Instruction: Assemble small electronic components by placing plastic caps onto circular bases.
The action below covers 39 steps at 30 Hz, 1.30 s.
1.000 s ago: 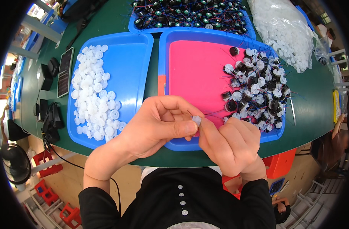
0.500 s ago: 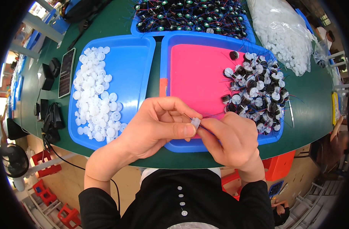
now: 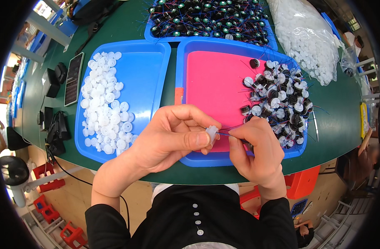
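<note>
Carefully pinches a white plastic piece (image 3: pixel 212 131) between thumb and fingers of the left grip (image 3: pixel 167 133), while holding thin wires (image 3: pixel 224 133) in the closed right grip (image 3: pixel 258 151), just right of the piece. Shows a dark part (image 3: pixel 249 146), mostly covered, beneath the right grip's fingers. Works above the near edge of a pink-lined blue tray (image 3: pixel 215 159), with black-and-white wired parts (image 3: pixel 277 99) heaped just beyond the right grip. Has a second blue tray (image 3: pixel 142 70) of white caps (image 3: pixel 102 110) left of the left grip, and, farther beyond both grips, dark wired parts (image 3: pixel 210 18) and a clear bag (image 3: pixel 308 45) above the green bench (image 3: pixel 339 110).
</note>
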Available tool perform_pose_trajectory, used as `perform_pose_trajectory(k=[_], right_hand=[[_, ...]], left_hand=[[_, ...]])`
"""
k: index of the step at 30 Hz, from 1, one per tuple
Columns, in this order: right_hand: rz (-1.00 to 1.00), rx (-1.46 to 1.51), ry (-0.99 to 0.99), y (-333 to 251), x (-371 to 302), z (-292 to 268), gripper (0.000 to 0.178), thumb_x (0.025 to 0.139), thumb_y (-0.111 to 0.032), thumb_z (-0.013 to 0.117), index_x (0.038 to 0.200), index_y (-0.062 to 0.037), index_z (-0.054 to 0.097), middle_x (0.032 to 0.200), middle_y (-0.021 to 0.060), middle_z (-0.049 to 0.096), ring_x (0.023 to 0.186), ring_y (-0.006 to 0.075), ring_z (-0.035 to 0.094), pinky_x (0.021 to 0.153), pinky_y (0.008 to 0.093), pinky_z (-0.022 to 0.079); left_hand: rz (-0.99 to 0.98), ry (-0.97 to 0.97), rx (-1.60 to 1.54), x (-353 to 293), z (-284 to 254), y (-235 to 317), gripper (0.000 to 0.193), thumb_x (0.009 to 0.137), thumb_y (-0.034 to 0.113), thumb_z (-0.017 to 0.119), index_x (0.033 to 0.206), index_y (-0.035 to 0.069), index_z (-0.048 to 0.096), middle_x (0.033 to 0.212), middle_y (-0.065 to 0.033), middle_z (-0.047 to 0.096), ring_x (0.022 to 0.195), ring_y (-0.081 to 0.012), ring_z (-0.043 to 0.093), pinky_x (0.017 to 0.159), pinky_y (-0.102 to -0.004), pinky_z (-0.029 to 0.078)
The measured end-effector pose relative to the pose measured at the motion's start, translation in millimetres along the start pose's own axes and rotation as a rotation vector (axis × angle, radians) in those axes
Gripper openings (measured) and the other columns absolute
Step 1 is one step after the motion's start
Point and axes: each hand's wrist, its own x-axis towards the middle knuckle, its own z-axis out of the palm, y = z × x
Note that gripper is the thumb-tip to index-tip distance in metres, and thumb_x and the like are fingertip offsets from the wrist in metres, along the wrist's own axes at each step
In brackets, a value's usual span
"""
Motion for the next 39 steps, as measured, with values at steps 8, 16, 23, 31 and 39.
perform_pose_trajectory(k=[8,16,23,31,39], right_hand=[[-0.098,-0.014,0.075,1.3,-2.5,9.9,0.026,0.062,0.013,0.063,0.086,0.0072,0.054,0.072,0.0122,0.052,0.053,0.0229,0.051,0.044,0.0307,0.042],[-0.032,-0.029,0.025,-7.1,-1.9,11.1,0.025,0.071,0.012,0.061,0.093,0.0054,0.053,0.073,0.0119,0.055,0.062,0.0221,0.054,0.05,0.0295,0.043],[0.353,0.396,0.195,-14.0,-4.1,12.1,0.021,0.072,0.007,0.064,0.092,0.0061,0.056,0.08,0.0152,0.058,0.064,0.0223,0.059,0.049,0.0275,0.047],[0.057,0.024,0.097,-9.8,1.6,4.5,0.017,0.066,0.01,0.065,0.08,0.0065,0.056,0.071,0.0125,0.058,0.058,0.0239,0.058,0.048,0.0293,0.047],[-0.026,0.002,0.166,-2.4,-1.7,10.3,0.02,0.06,0.012,0.064,0.078,0.0065,0.056,0.067,0.0107,0.055,0.052,0.0223,0.056,0.043,0.0282,0.045]], left_hand=[[-0.049,0.015,-0.02,1.2,1.0,-3.7,0.031,0.074,0.001,0.067,0.101,-0.008,0.055,0.094,-0.0169,0.06,0.078,-0.0214,0.061,0.07,-0.03,0.051],[-0.007,-0.009,-0.006,0.6,-2.0,-7.7,0.028,0.075,0.002,0.067,0.1,-0.005,0.055,0.097,-0.0185,0.06,0.08,-0.0228,0.062,0.071,-0.0305,0.052],[0.017,-0.042,-0.07,2.0,1.8,-2.7,0.024,0.079,0.0,0.064,0.101,-0.004,0.056,0.088,-0.0106,0.061,0.078,-0.0155,0.059,0.07,-0.0264,0.049],[-0.001,-0.057,-0.046,1.3,2.5,-2.1,0.025,0.08,0.003,0.063,0.102,-0.003,0.055,0.087,-0.0101,0.06,0.077,-0.0154,0.058,0.07,-0.027,0.048],[-0.054,-0.064,-0.031,1.8,4.4,-0.2,0.024,0.084,0.006,0.06,0.104,-0.002,0.052,0.09,-0.0113,0.059,0.078,-0.0175,0.059,0.069,-0.0291,0.048]])
